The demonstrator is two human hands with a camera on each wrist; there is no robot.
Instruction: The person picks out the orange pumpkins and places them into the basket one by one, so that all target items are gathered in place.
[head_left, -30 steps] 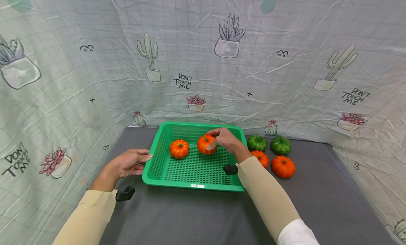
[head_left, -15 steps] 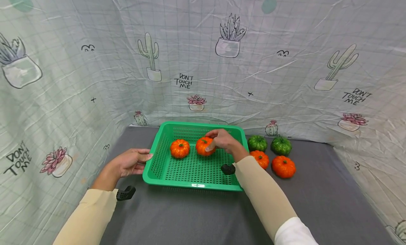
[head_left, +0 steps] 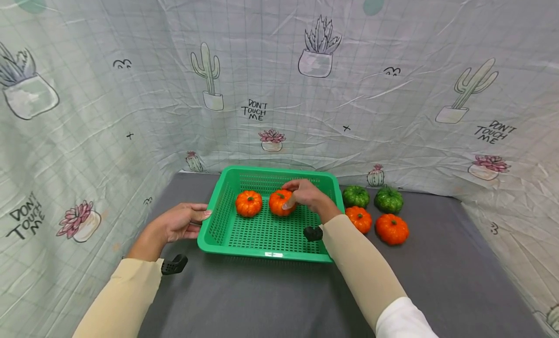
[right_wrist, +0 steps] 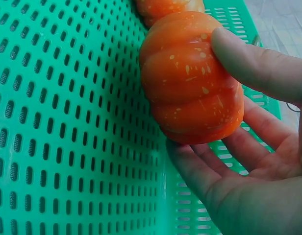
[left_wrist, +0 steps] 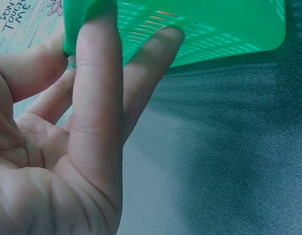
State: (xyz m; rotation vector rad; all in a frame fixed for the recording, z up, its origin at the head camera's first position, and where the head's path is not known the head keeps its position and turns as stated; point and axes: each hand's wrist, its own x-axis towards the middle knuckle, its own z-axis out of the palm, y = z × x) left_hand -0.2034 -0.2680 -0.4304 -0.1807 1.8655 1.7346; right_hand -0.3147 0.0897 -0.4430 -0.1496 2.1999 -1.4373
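A green plastic basket (head_left: 272,255) with slotted walls and floor lies on the grey surface. My left hand (head_left: 181,223) pinches its left rim, thumb on top; the left wrist view has fingers (left_wrist: 98,93) against the outer wall. Inside the basket, my right hand (head_left: 305,194) holds an orange pumpkin (head_left: 279,202) between thumb and fingers. In the right wrist view the held pumpkin (right_wrist: 190,83) appears close to the slotted floor; whether it touches is hard to tell. A second orange pumpkin (head_left: 249,203) sits in the basket, left of the held one.
Right of the basket stand two green pumpkins (head_left: 388,200) at the back and two orange pumpkins (head_left: 392,229) in front of them. One orange pumpkin (head_left: 359,219) is close to the basket's right wall. A printed cloth (head_left: 279,85) hangs behind and on both sides.
My right hand has shifted slightly left and lower in the basket with the pumpkin in its fingers. The left hand keeps its hold on the rim.
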